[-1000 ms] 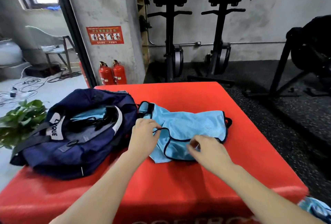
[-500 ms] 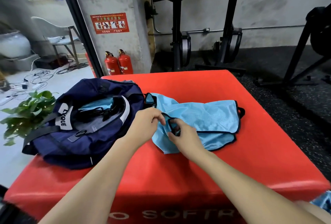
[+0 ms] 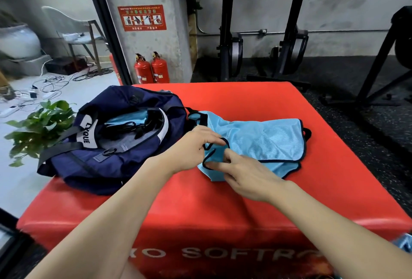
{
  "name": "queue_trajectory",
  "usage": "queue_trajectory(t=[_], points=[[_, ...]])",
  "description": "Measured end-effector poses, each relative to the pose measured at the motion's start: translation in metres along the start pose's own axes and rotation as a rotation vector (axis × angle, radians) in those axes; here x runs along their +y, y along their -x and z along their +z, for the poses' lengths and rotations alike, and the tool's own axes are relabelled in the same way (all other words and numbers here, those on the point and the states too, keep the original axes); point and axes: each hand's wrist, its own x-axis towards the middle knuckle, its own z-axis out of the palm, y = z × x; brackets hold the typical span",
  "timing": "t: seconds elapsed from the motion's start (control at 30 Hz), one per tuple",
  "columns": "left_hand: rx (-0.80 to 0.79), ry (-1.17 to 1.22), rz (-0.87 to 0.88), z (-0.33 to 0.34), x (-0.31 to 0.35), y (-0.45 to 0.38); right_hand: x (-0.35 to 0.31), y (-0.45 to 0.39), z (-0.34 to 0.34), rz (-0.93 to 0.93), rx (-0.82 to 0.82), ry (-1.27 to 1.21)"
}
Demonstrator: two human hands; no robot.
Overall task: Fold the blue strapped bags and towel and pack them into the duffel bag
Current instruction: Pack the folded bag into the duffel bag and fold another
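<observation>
A light blue strapped bag (image 3: 265,142) with dark trim lies partly folded on the red soft box (image 3: 234,100). My left hand (image 3: 196,144) pinches its dark-edged left corner. Just below and to the right, my right hand (image 3: 243,171) grips the same near edge, its fingers tucked under the cloth. To the left sits the navy duffel bag (image 3: 111,144), unzipped, with light blue fabric (image 3: 131,119) and black straps showing inside its opening.
A green potted plant (image 3: 40,127) stands left of the box. Two red fire extinguishers (image 3: 151,69) stand by a concrete pillar behind. Black exercise machines (image 3: 229,40) line the back wall. More blue cloth (image 3: 403,243) shows at the lower right edge.
My right hand moved left along the bag's near edge to meet my left hand. The near flap has been drawn in toward the left corner. The view has tilted and shifted slightly.
</observation>
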Motion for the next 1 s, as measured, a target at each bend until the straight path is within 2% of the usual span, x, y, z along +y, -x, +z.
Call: queue_trajectory(t=[0.13, 0.23, 0.37, 0.53, 0.67, 0.8, 1.0], points=[[-0.173, -0.046, -0.008, 0.000, 0.003, 0.011, 0.002, 0.008, -0.001, 0.004, -0.012, 0.012], [-0.252, -0.084, -0.049, 0.005, 0.002, 0.019, 0.009, 0.015, 0.001, 0.051, 0.074, -0.030], [-0.142, -0.039, -0.060, 0.005, 0.003, 0.022, 0.018, 0.021, 0.006, 0.132, 0.195, -0.110], [-0.165, -0.257, 0.025, 0.013, 0.009, 0.020, 0.015, 0.022, 0.007, 0.197, 0.305, -0.169], [-0.056, -0.366, 0.073, 0.022, 0.014, 0.019, 0.016, 0.022, 0.011, 0.206, 0.345, -0.151], [0.047, -0.239, 0.015, 0.024, 0.012, 0.022, 0.016, 0.019, 0.017, 0.170, 0.415, -0.009], [0.280, -0.119, 0.053, 0.018, 0.015, 0.025, 0.007, 0.007, 0.023, 0.116, 0.481, 0.206]])
